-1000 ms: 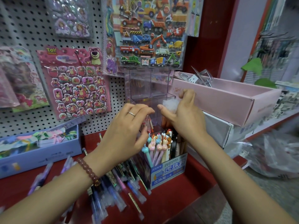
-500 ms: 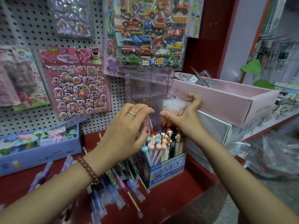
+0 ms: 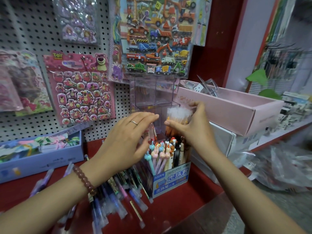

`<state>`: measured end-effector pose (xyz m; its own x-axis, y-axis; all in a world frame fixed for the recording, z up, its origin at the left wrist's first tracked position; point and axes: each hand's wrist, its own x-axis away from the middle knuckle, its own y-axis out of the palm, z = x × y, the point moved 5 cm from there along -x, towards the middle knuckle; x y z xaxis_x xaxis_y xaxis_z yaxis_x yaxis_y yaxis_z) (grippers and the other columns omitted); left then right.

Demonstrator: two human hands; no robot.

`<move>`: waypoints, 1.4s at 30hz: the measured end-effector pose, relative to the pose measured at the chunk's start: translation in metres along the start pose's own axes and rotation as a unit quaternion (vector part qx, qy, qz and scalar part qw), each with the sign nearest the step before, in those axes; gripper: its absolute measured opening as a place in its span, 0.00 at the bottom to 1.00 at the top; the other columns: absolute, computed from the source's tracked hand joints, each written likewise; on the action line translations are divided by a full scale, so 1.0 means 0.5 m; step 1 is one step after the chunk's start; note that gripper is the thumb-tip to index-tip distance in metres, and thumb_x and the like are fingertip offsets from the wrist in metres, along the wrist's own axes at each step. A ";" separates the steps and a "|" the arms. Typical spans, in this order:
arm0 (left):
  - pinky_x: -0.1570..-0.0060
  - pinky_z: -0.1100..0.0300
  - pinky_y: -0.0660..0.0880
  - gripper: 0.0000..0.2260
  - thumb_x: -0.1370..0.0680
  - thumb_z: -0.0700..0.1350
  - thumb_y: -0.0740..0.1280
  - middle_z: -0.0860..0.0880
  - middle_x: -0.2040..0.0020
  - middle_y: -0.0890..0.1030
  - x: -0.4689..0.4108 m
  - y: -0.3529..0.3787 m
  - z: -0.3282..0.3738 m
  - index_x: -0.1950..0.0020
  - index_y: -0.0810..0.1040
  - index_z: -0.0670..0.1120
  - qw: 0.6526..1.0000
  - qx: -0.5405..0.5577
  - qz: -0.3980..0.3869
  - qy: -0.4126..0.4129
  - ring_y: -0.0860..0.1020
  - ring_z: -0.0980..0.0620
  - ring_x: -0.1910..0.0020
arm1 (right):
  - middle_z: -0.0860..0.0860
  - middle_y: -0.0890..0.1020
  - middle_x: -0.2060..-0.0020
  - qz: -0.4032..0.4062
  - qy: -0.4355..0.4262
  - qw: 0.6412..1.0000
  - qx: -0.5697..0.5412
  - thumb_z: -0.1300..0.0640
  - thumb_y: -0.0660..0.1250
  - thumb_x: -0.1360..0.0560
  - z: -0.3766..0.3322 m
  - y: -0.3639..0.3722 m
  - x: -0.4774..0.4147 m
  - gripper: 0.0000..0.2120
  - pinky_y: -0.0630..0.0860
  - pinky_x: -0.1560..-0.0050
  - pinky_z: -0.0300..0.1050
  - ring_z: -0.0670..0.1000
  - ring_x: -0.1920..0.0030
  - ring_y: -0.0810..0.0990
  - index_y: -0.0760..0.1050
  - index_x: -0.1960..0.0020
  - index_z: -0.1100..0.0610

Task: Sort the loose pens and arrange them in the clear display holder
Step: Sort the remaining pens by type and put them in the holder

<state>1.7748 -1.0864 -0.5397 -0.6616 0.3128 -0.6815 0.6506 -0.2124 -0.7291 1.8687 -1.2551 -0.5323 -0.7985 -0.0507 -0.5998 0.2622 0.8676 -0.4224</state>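
A clear tiered display holder point(image 3: 152, 95) stands against the pegboard. My right hand point(image 3: 194, 125) grips a bundle of wrapped orange pens point(image 3: 179, 115) standing in the holder's right middle compartment, thumb in front and fingers behind. My left hand point(image 3: 128, 141) hovers with relaxed fingers over the left middle compartment, just above a few red pens point(image 3: 152, 132). Animal-topped pens point(image 3: 162, 149) fill the front compartment with the blue label point(image 3: 170, 181). Loose wrapped pens point(image 3: 118, 196) lie piled on the red shelf under my left wrist.
A pink cardboard box point(image 3: 228, 110) sits right of the holder on white boxes. A blue box point(image 3: 40, 156) stands at the left. Sticker sheets point(image 3: 81, 88) hang on the pegboard behind. Plastic bags point(image 3: 283, 169) lie lower right, beyond the shelf edge.
My right hand has slid right and spread around the bundle of orange pens, uncovering their wrapped tops. My left hand has barely moved.
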 end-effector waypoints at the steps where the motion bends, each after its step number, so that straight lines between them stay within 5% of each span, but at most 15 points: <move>1: 0.32 0.65 0.56 0.26 0.25 0.49 0.56 0.55 0.31 0.68 0.006 -0.001 0.000 0.26 0.60 0.50 1.000 0.010 -0.002 -0.005 0.64 0.57 0.32 | 0.48 0.73 0.44 0.015 -0.028 0.999 0.027 0.39 0.77 0.42 -0.009 -0.011 0.004 0.42 0.73 0.51 0.47 0.48 0.46 0.73 0.61 0.37 0.55; 5: 0.28 0.68 0.47 0.30 0.24 0.51 0.57 0.58 0.25 0.55 0.028 -0.015 0.002 0.23 0.52 0.52 0.999 0.045 0.001 -0.004 0.54 0.63 0.27 | 0.47 0.70 0.48 0.070 -0.128 0.989 0.011 0.42 0.74 0.34 -0.056 -0.050 0.022 0.32 0.67 0.59 0.38 0.42 0.52 0.70 0.64 0.38 0.54; 8: 0.29 0.68 0.50 0.26 0.24 0.50 0.58 0.57 0.27 0.60 0.052 -0.043 -0.010 0.26 0.58 0.50 0.999 0.048 0.012 -0.022 0.57 0.62 0.28 | 0.46 0.72 0.60 0.059 -0.187 0.975 -0.100 0.51 0.66 0.26 -0.097 -0.056 0.060 0.09 0.67 0.67 0.40 0.44 0.67 0.69 0.67 0.49 0.49; 10: 0.30 0.62 0.58 0.21 0.23 0.50 0.58 0.54 0.30 0.66 0.069 -0.063 -0.028 0.30 0.64 0.51 0.997 0.052 0.017 -0.048 0.62 0.58 0.30 | 0.52 0.73 0.66 0.008 -0.204 0.964 -0.171 0.55 0.62 0.24 -0.118 -0.038 0.094 0.03 0.69 0.68 0.50 0.52 0.71 0.69 0.69 0.56 0.48; 14: 0.47 0.63 0.67 0.13 0.23 0.48 0.58 0.55 0.47 0.74 0.125 -0.104 -0.055 0.41 0.73 0.46 0.995 0.061 0.000 -0.079 0.71 0.59 0.48 | 0.54 0.72 0.71 -0.141 -0.230 0.940 -0.209 0.55 0.60 0.24 -0.174 0.039 0.156 0.06 0.68 0.70 0.52 0.57 0.73 0.70 0.71 0.60 0.52; 20: 0.61 0.55 0.72 0.12 0.23 0.55 0.56 0.56 0.63 0.77 0.248 -0.126 -0.132 0.54 0.76 0.51 0.974 0.043 -0.097 -0.201 0.74 0.57 0.63 | 0.46 0.73 0.72 -0.370 -0.236 0.882 -0.170 0.56 0.63 0.24 -0.216 0.175 0.220 0.08 0.66 0.67 0.40 0.42 0.71 0.69 0.73 0.61 0.48; 23: 0.60 0.61 0.73 0.08 0.23 0.51 0.62 0.56 0.61 0.80 0.327 -0.115 -0.180 0.51 0.79 0.50 0.940 0.101 -0.149 -0.289 0.76 0.63 0.62 | 0.49 0.78 0.67 -0.471 -0.225 0.852 -0.040 0.56 0.63 0.23 -0.192 0.238 0.243 0.06 0.69 0.62 0.46 0.45 0.68 0.72 0.76 0.57 0.55; 26: 0.38 0.62 0.68 0.25 0.28 0.65 0.59 0.56 0.40 0.77 0.405 -0.086 -0.189 0.39 0.77 0.52 0.910 0.104 -0.292 -0.275 0.73 0.62 0.42 | 0.46 0.74 0.63 -0.543 -0.220 0.805 0.094 0.56 0.64 0.24 -0.155 0.280 0.270 0.06 0.66 0.58 0.42 0.47 0.62 0.72 0.75 0.48 0.54; 29: 0.27 0.62 0.49 0.41 0.36 0.79 0.51 0.62 0.27 0.57 0.455 -0.063 -0.182 0.28 0.63 0.61 0.882 0.098 -0.365 -0.282 0.53 0.64 0.28 | 0.48 0.68 0.53 -0.555 -0.194 0.785 0.195 0.49 0.66 0.26 -0.130 0.300 0.297 0.17 0.71 0.49 0.46 0.53 0.50 0.74 0.68 0.39 0.49; 34: 0.31 0.53 0.36 0.31 0.24 0.64 0.59 0.61 0.25 0.36 0.476 -0.028 -0.144 0.27 0.45 0.68 0.871 0.068 -0.416 -0.251 0.34 0.60 0.27 | 0.48 0.61 0.48 -0.560 -0.156 0.789 0.200 0.40 0.65 0.26 -0.119 0.318 0.322 0.25 0.72 0.52 0.48 0.53 0.50 0.75 0.64 0.34 0.48; 38: 0.30 0.56 0.39 0.32 0.24 0.63 0.59 0.59 0.23 0.42 0.472 -0.028 -0.148 0.26 0.45 0.65 0.871 0.066 -0.418 -0.251 0.38 0.59 0.26 | 0.49 0.64 0.43 -0.538 -0.164 0.802 0.202 0.38 0.63 0.26 -0.115 0.318 0.326 0.28 0.71 0.54 0.47 0.53 0.47 0.76 0.62 0.31 0.48; 42: 0.33 0.60 0.56 0.31 0.26 0.57 0.68 0.56 0.29 0.63 0.445 -0.047 -0.172 0.27 0.61 0.55 0.894 0.066 -0.342 -0.283 0.58 0.58 0.29 | 0.50 0.65 0.41 -0.496 -0.180 0.826 0.201 0.39 0.63 0.25 -0.126 0.317 0.333 0.27 0.70 0.56 0.45 0.54 0.49 0.77 0.61 0.31 0.48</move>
<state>1.6446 -0.9321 -0.6690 -0.9946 -0.0991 0.0306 -0.0028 -0.2698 -0.9629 1.7433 -1.0951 -0.6562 -0.5344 -0.8441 0.0429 -0.2070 0.0815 -0.9749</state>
